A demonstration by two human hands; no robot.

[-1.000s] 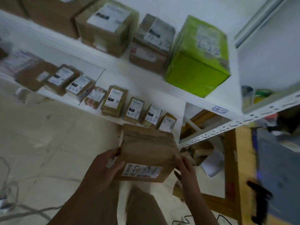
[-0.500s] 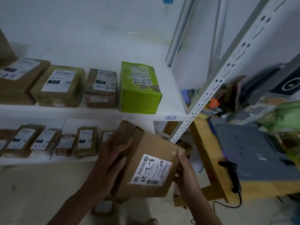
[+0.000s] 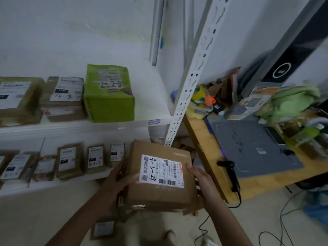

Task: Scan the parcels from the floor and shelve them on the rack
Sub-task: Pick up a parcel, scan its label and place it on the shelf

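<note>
I see both hands holding a brown cardboard parcel box [image 3: 159, 192] just below and left of the white slotted steel rack upright [image 3: 188, 89], off the floor and in front of the lower shelf. The box's top faces me, with a white shipping label [image 3: 161, 171] carrying a barcode and handwritten "4-3-24". My left hand [image 3: 117, 180] is clamped on the box's left side, fingers curled across its face. My right hand [image 3: 200, 176] grips the right edge, thumb on top; its other fingers are hidden behind the box.

Left of the upright, a bright green carton [image 3: 109, 103] sits on the white upper shelf board [image 3: 88, 126] beside brown labelled parcels. Below it, a row of small brown labelled packets [image 3: 69, 162] stands on the lower shelf. Right of the upright, a black handheld barcode scanner [image 3: 230, 173] lies on the wooden desk [image 3: 209, 157], touching a grey mat [image 3: 248, 148]. Far below the upright, on the floor, lies one small flat brown parcel [image 3: 103, 229], partly hidden by my left forearm.
</note>
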